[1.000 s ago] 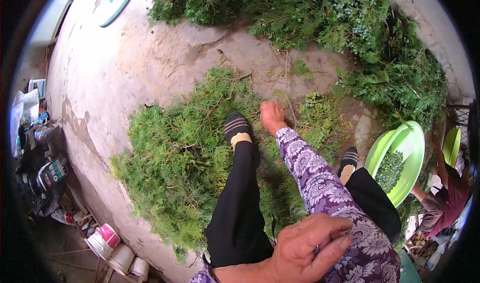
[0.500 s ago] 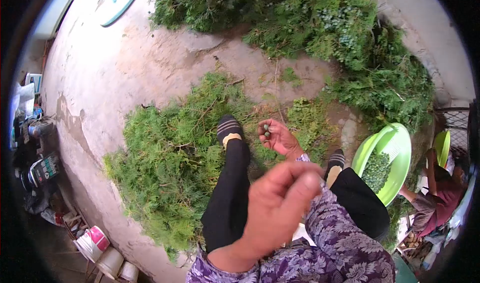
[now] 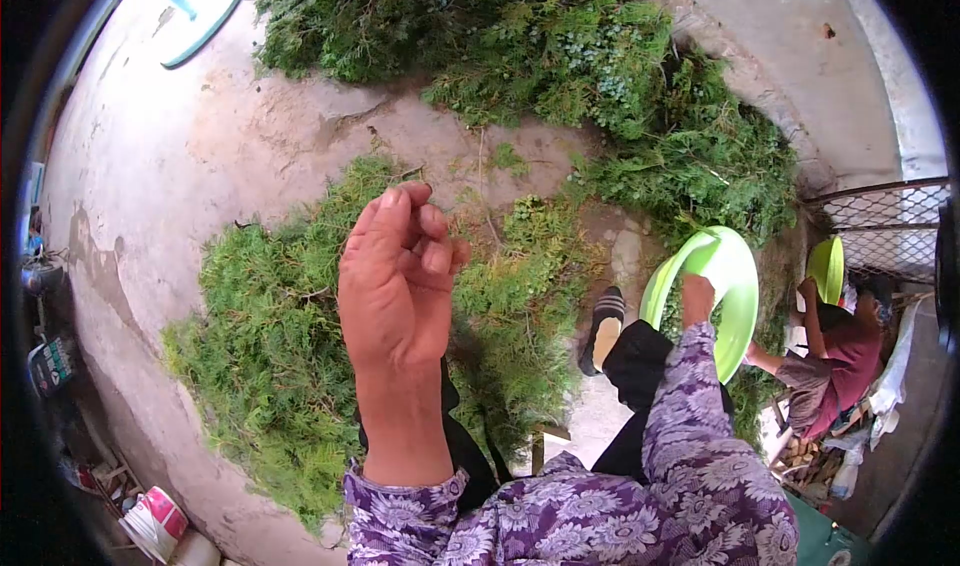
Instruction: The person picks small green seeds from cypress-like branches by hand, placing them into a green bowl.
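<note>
My left hand (image 3: 398,276) is raised in the middle of the view, palm side up, with its fingers curled and the thumb near the index fingertip. Whatever it may hold is too small to make out. My right hand (image 3: 697,299) reaches into the light green basin (image 3: 738,266) at the right, its fingers hidden inside. Small green berries (image 3: 673,322) lie in the basin beside that hand. Cut green branches (image 3: 270,336) are spread on the floor to the left of and beneath my left hand.
More branches (image 3: 560,46) are heaped at the top. A person (image 3: 840,366) sits at the right beside another green basin (image 3: 826,269), near a metal mesh (image 3: 885,228). My shoe (image 3: 605,328) is left of the near basin. Buckets (image 3: 160,521) stand at the lower left.
My right hand has moved from the middle, where it held small green berries, into the basin. My left hand has moved up and left over the branches. The view has shifted right.
</note>
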Available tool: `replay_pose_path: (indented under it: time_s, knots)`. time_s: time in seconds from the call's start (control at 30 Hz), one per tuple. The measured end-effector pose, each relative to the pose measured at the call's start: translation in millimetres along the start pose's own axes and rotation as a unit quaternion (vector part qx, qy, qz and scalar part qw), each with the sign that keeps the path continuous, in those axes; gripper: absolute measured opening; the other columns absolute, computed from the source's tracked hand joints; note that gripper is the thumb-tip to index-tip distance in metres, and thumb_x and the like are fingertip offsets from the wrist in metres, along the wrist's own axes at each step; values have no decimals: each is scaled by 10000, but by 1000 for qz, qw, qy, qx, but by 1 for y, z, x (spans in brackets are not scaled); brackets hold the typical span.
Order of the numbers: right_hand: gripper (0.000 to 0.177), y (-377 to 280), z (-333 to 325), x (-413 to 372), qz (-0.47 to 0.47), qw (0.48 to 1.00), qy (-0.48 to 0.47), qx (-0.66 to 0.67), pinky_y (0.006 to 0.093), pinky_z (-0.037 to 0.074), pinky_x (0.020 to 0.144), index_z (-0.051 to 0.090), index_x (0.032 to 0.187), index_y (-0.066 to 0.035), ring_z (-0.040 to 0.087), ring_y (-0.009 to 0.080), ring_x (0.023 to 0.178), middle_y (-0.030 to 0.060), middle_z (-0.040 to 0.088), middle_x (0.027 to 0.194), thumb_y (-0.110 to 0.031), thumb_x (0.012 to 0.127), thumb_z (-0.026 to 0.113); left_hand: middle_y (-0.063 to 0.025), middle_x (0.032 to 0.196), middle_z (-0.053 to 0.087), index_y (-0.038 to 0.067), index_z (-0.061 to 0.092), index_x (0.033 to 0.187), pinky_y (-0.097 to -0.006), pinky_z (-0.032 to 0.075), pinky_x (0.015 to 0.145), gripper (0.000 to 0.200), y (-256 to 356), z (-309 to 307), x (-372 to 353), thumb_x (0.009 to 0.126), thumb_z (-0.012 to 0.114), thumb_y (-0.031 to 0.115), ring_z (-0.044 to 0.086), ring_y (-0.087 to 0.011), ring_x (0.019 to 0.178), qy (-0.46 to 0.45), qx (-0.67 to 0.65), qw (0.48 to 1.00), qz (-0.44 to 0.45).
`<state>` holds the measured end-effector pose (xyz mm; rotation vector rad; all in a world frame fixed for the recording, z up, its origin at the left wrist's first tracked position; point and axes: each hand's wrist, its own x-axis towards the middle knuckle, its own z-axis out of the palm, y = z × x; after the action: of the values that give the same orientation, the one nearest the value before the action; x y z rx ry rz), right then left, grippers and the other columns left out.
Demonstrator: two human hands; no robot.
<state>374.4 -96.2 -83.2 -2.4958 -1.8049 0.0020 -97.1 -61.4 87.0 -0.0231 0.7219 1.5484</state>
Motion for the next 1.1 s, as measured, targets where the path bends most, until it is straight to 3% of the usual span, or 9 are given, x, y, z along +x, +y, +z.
replay_pose_path:
  time_s: [0.03, 0.07, 0.13, 0.23, 0.37, 0.43, 0.7, 0.87, 1.1]
  knots:
    - [292, 20, 9, -3, 213, 977, 28, -11, 452, 430, 693, 563, 925, -36, 544, 350, 774, 171, 564, 840, -216, 697, 595, -30, 689, 562, 22, 559, 902, -285, 379, 587, 177, 0, 1, -1, 875, 482, 179, 435, -92, 499, 0, -1, 1000, -1]
    - [292, 16, 4, -7, 212, 977, 29, -11, 452, 430, 693, 563, 925, -36, 544, 350, 774, 171, 564, 840, -216, 697, 595, -35, 688, 560, 18, 551, 896, -276, 417, 568, 156, 1, 1, -1, 868, 494, 160, 448, -90, 502, 3, -5, 1000, 1]
    - [405, 2, 3, -15, 189, 968, 75, -147, 432, 415, 782, 565, 991, -39, 530, 352, 882, 193, 555, 940, -255, 653, 621, -39, 687, 557, 14, 543, 890, -268, 455, 549, 136, 1, 0, 0, 861, 505, 141, 460, -89, 505, 9, -6, 1000, 6]
    - [422, -40, 66, -18, 56, 996, -17, 71, 397, 391, 866, 578, 1027, -54, 492, 318, 1012, 158, 562, 1036, -263, 663, 622, -44, 687, 558, 9, 544, 890, -267, 455, 548, 143, -2, -1, 1, 859, 508, 143, 462, -90, 508, -1, -15, 1000, 2]
    - [448, -176, 125, -42, -76, 943, -265, 187, 387, 409, 840, 588, 1013, -33, 533, 316, 956, 202, 552, 1039, -342, 688, 592, -24, 689, 566, 33, 559, 907, -287, 392, 578, 182, -5, 1, 1, 878, 472, 190, 438, -89, 502, 4, 12, 1000, -2]
    - [492, -241, 127, -52, -104, 929, -318, 157, 402, 309, 967, 549, 1102, -44, 404, 354, 1121, 209, 482, 1169, -338, 711, 593, -22, 683, 561, 36, 558, 910, -288, 395, 577, 186, -6, 1, 2, 879, 468, 196, 436, -88, 501, 12, 17, 1000, -6]
    - [489, -315, 139, -30, -71, 878, -472, 27, 454, 267, 993, 513, 1178, -192, 299, 339, 1197, 107, 369, 1288, -328, 712, 571, -23, 676, 545, 32, 545, 923, -299, 405, 586, 194, -4, 3, 1, 883, 453, 198, 432, -86, 495, 21, 63, 998, -15]
    - [364, -285, 134, -23, -208, 892, -401, 23, 451, 340, 901, 587, 1029, -116, 472, 295, 1010, 109, 576, 1018, -245, 690, 563, -20, 672, 545, 37, 545, 915, -298, 410, 588, 187, -4, 6, -1, 885, 454, 198, 431, -85, 490, 18, 53, 998, -10]
    - [288, -217, 84, -5, -171, 903, -298, 257, 349, 462, 735, 629, 883, -42, 598, 258, 803, 126, 629, 838, -239, 676, 591, -17, 681, 557, 39, 546, 912, -297, 417, 576, 179, -9, 7, -4, 880, 462, 193, 439, -85, 485, 1, 46, 999, -10]
